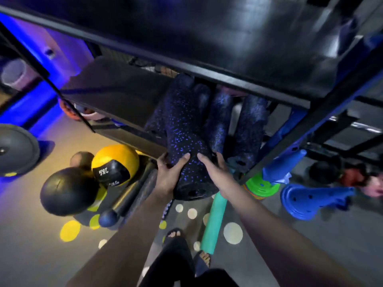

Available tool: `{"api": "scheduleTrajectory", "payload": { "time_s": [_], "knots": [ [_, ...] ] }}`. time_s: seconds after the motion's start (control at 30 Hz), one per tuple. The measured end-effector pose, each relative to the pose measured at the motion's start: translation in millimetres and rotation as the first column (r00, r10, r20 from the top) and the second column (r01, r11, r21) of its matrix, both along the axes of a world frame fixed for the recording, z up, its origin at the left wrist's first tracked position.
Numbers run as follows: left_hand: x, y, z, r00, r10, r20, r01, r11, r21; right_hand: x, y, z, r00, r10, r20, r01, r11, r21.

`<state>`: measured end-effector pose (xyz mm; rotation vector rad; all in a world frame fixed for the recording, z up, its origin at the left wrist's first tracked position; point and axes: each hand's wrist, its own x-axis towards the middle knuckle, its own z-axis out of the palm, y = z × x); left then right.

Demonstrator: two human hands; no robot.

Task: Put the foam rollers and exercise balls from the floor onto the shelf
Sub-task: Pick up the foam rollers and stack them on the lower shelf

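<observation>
Grey floor (310,235), shelf (207,48), foam roller (182,131)

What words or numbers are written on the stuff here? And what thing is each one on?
"2KG": white, on the black panel of the yellow ball on the floor.
A second white marking, lower on the same ball: too blurred to read.
Speckled foam roller, black ball, shelf, blue cones: no writing can be made out.
</observation>
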<state>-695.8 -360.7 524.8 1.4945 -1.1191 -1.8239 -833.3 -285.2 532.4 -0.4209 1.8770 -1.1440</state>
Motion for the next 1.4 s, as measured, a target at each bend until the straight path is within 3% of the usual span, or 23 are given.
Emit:
{"api": "scheduleTrajectory", "payload": {
  "time_s": [0.17, 0.33, 0.43, 0.5, 0.63, 0.73, 0.8, 0.9, 1.0, 1.17, 1.23, 1.4],
  "knots": [
    [-63.8, -9.5, -7.7, 0.983, -0.172, 0.067, 0.179, 0.975, -0.132, -51.3, 12.4, -11.9, 0.992, -0.127, 0.011, 0.128, 0.991, -0.045],
    [-124.2, -39.9, -24.1, 0.947, -0.309, 0.089, 0.32, 0.935, -0.154, -108.7, -8.8, -31.6, 0.979, -0.2, -0.036, 0.197, 0.978, -0.068],
    [-161.8, -59.9, -38.6, 0.924, -0.369, 0.1, 0.382, 0.903, -0.199, -133.1, -17.2, -41.8, 0.976, -0.201, 0.079, 0.204, 0.978, -0.029],
    [-184.8, -78.2, -52.3, 0.899, -0.416, 0.138, 0.437, 0.871, -0.223, -152.7, -31.1, -56.5, 0.943, -0.321, 0.085, 0.327, 0.942, -0.071],
    [-219.2, -110.2, -76.3, 0.788, -0.519, 0.331, 0.608, 0.742, -0.283, -210.1, -59.7, -138.9, 0.974, -0.22, -0.054, 0.22, 0.975, -0.012],
    [-222.1, -116.8, -95.1, 0.696, -0.546, 0.466, 0.703, 0.65, -0.288, -213.8, -67.2, -142.9, 0.965, -0.143, -0.221, 0.177, 0.974, 0.142],
    [-206.1, -110.9, -105.1, 0.72, -0.505, 0.475, 0.668, 0.689, -0.281, -190.9, -61.8, -121.5, 0.928, -0.109, -0.357, 0.18, 0.968, 0.173],
    [-164.1, -98.2, -112.9, 0.834, -0.385, 0.395, 0.497, 0.835, -0.236, -163.7, -35.3, -121.9, 0.851, -0.15, -0.504, 0.254, 0.957, 0.143],
    [-107.2, -82.0, -112.9, 0.792, -0.37, 0.486, 0.505, 0.844, -0.181, -133.5, -7.4, -122.4, 0.798, -0.219, -0.562, 0.369, 0.914, 0.168],
    [-26.2, -58.0, -122.0, 0.701, -0.398, 0.592, 0.546, 0.833, -0.086, -70.2, 25.1, -117.3, 0.864, -0.151, -0.48, 0.261, 0.95, 0.17],
    [4.3, -43.5, -125.2, 0.67, -0.384, 0.636, 0.55, 0.832, -0.077, -40.3, 34.7, -121.3, 0.926, -0.03, -0.377, 0.144, 0.95, 0.277],
    [72.8, -8.8, -125.5, 0.786, -0.271, 0.556, 0.314, 0.949, 0.019, 32.1, 47.7, -148.1, 0.941, 0.298, -0.163, -0.203, 0.879, 0.432]
  ]
}}
